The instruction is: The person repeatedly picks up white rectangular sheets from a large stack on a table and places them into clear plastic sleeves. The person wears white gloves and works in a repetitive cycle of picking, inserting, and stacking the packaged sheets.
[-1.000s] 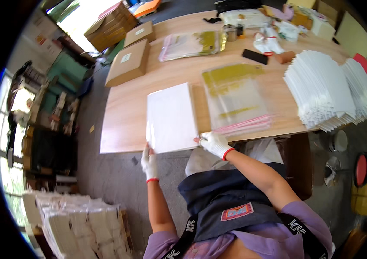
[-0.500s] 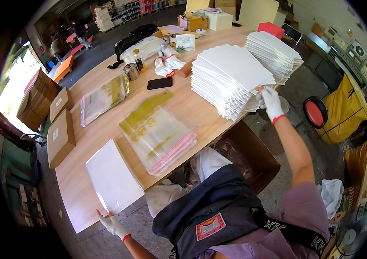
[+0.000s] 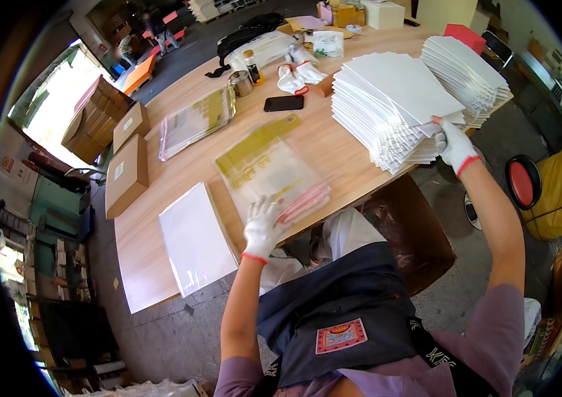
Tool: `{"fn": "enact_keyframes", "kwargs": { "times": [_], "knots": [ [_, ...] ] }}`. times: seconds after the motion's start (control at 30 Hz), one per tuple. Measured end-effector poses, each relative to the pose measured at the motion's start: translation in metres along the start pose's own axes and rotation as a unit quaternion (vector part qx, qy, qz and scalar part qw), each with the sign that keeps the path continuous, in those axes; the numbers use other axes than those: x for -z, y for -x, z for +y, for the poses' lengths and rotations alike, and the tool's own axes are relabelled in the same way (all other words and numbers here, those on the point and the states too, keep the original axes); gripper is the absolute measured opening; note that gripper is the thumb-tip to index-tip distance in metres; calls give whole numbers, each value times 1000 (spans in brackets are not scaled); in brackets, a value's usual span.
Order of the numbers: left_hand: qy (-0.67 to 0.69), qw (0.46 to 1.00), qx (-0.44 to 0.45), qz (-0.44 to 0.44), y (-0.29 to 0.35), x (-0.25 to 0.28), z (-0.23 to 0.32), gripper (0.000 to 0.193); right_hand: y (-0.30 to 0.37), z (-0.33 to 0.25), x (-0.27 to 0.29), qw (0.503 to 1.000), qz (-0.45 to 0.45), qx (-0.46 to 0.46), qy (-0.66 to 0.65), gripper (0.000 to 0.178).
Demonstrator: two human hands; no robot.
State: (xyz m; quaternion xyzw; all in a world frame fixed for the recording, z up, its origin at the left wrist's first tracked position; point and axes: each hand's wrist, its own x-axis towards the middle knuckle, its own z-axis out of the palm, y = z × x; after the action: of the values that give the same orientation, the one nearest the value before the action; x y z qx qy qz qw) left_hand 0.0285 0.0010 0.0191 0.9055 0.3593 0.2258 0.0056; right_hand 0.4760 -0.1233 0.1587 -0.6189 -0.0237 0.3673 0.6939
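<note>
Cartons and a worktable suggest a workshop.

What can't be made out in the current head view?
All in the head view:
Left hand: contact with the clear bags; the hand covers the spot.
Right hand: whether it grips the large white stack; the glove hides the fingers' undersides.
Cardboard box: far part, behind the tabletop.
White pile: cut off by the lower edge.
Distant people: small, blurred.

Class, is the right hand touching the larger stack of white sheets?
Touching. In the head view, the right hand meets the near edge of the larger stack of white sheets, no gap visible.
</note>
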Motion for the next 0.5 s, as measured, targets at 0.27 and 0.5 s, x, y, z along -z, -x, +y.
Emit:
{"fn": "enact_keyframes", "kwargs": {
  "times": [0.27, 0.5],
  "knots": [
    [-46, 974, 129, -180, -57, -22, 28, 23, 0, 50, 98, 978, -142, 101, -110, 26],
    [-97, 963, 127, -215, -67, -30, 10, 24, 107, 86, 69, 975, -218, 42, -12, 41]
  ]
}}
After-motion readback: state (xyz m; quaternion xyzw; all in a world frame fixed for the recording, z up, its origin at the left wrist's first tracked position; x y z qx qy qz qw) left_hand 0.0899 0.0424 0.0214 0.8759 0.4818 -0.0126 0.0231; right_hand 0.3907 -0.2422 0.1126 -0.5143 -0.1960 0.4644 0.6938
